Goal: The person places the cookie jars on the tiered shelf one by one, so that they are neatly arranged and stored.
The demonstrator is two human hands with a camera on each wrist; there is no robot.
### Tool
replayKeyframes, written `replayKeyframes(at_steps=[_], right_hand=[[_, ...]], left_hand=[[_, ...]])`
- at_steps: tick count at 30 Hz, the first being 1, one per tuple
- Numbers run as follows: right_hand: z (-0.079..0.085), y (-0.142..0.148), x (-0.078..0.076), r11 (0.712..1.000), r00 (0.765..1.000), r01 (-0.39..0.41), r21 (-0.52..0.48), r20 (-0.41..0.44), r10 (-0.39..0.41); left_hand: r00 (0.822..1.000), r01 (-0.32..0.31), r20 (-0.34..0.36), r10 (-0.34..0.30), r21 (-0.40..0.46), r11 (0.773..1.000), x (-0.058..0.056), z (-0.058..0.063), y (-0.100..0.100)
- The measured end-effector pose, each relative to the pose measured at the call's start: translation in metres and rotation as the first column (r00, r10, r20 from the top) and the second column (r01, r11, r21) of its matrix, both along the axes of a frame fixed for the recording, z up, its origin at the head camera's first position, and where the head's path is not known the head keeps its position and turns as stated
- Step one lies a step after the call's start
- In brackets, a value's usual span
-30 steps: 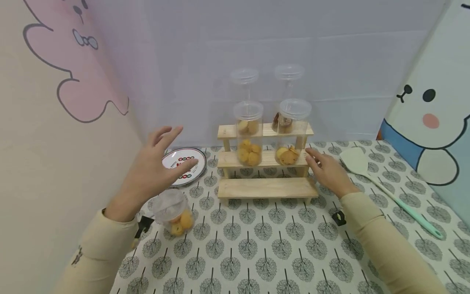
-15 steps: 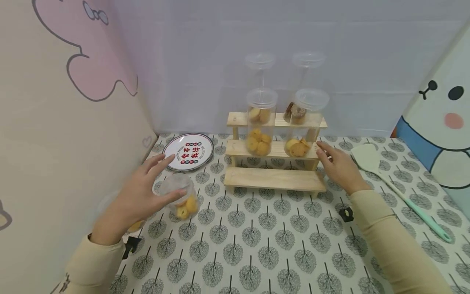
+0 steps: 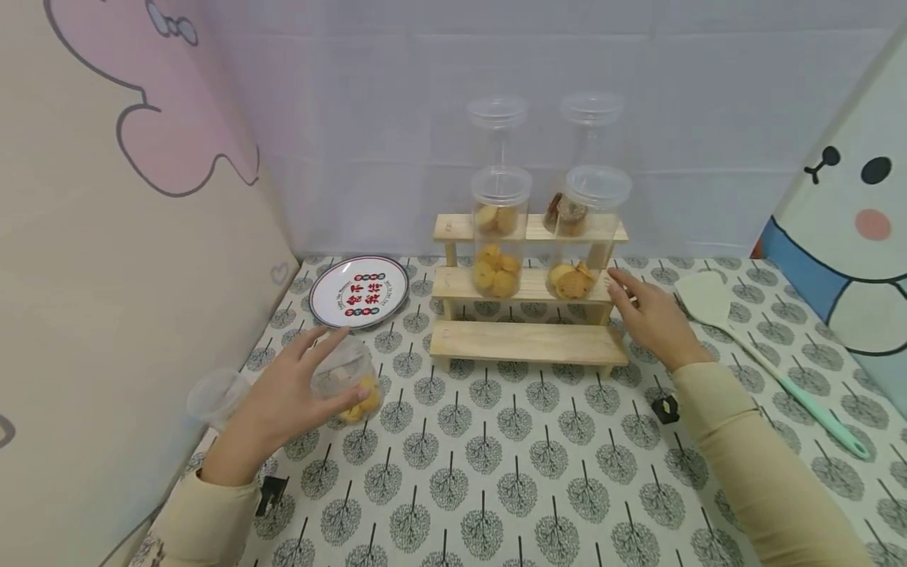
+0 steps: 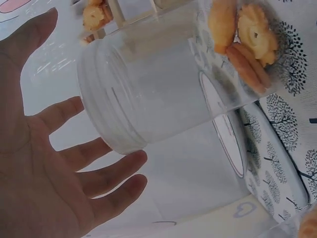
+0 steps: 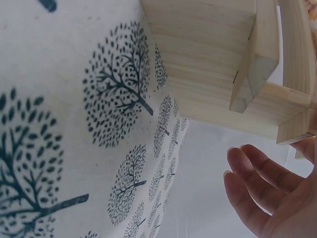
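My left hand [image 3: 286, 390] is spread with thumb and fingers apart, close beside a clear lidded jar of cookies [image 3: 349, 378] on the table. In the left wrist view its fingertips are right at the lid [image 4: 101, 99], and golden cookies [image 4: 256, 33] lie in the jar's bottom. My right hand [image 3: 655, 323] is by the right end of the three-tier wooden rack [image 3: 524, 342], fingers loosely bent around no object. The right wrist view has those fingers just beside the rack's wooden side [image 5: 255, 59]. Two cookie jars [image 3: 499, 236] stand on the middle tier and two on top.
A white plate with red lettering [image 3: 360, 291] lies at the back left. Another clear jar [image 3: 216, 394] stands by the left wall, partly behind my left hand. A white spatula with a green handle [image 3: 768, 362] lies at the right on the tree-print cloth [image 3: 482, 488].
My left hand has come down from above the plate to beside the jar on the table. My right hand stays by the rack's right end. The head view has tilted slightly downward.
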State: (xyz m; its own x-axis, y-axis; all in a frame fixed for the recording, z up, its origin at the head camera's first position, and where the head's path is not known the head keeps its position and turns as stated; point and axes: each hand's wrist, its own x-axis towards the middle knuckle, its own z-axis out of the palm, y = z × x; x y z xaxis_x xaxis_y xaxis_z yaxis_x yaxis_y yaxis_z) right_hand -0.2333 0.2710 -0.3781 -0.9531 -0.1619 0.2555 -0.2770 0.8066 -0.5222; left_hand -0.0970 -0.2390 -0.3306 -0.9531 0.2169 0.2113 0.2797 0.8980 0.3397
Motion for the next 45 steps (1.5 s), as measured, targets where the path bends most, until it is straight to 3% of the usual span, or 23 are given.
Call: replayKeyframes(at_steps=[10, 16, 26, 36, 45], right_hand=[[0.001, 0.001, 0.002, 1.0, 1.0, -0.013, 0.005, -0.003, 0.013], [0.001, 0.0, 0.001, 1.0, 1.0, 0.009, 0.006, 0.009, -0.009], [0.0, -0.001, 0.0, 1.0, 1.0, 0.017, 0.007, 0.013, -0.017], [-0.001, 0.0, 0.002, 1.0, 1.0, 0.021, 0.014, 0.021, -0.021], [0.0, 0.0, 0.002, 0.999, 0.999, 0.036, 0.011, 0.023, -0.036]], left_hand=[[0.998, -0.063, 0.012, 0.063, -0.009, 0.998, 0.002, -0.018, 0.001], [0.998, -0.062, -0.003, 0.062, 0.01, 0.998, 0.001, -0.023, 0.001], [0.997, -0.072, -0.027, 0.074, 0.048, 0.996, 0.002, -0.025, 0.002], [0.995, -0.097, 0.01, 0.097, 0.067, 0.993, -0.001, -0.028, 0.0], [0.994, -0.088, -0.047, 0.095, 0.129, 0.988, -0.002, -0.035, -0.002]])
